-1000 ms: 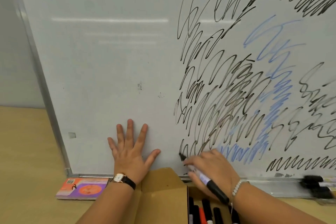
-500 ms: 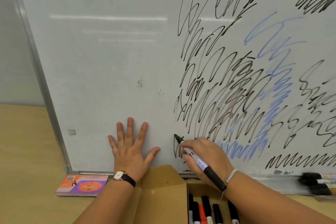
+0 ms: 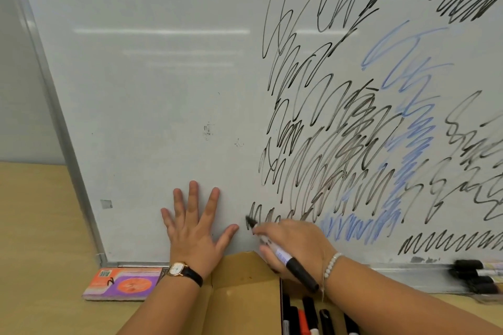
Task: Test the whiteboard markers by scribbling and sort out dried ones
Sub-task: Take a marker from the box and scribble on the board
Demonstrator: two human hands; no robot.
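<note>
A whiteboard [image 3: 152,95] leans upright on the table, its right half covered in black and blue scribbles. My right hand [image 3: 296,245] grips a black marker [image 3: 285,258], whose tip touches the board at a fresh black zigzag near the bottom edge. My left hand [image 3: 193,231] lies flat on the board with fingers spread, just left of the marker tip. Below my hands, an open cardboard box [image 3: 245,294] holds several black markers and a red one [image 3: 303,321].
A purple and orange eraser [image 3: 122,283] lies on the wooden table [image 3: 40,253] under the board's bottom left corner. Capped black markers [image 3: 476,276] rest on the board's tray at the far right.
My right hand swept the marker left and up, then back down, leaving a new black zigzag low on the board. My left hand stayed flat in place.
</note>
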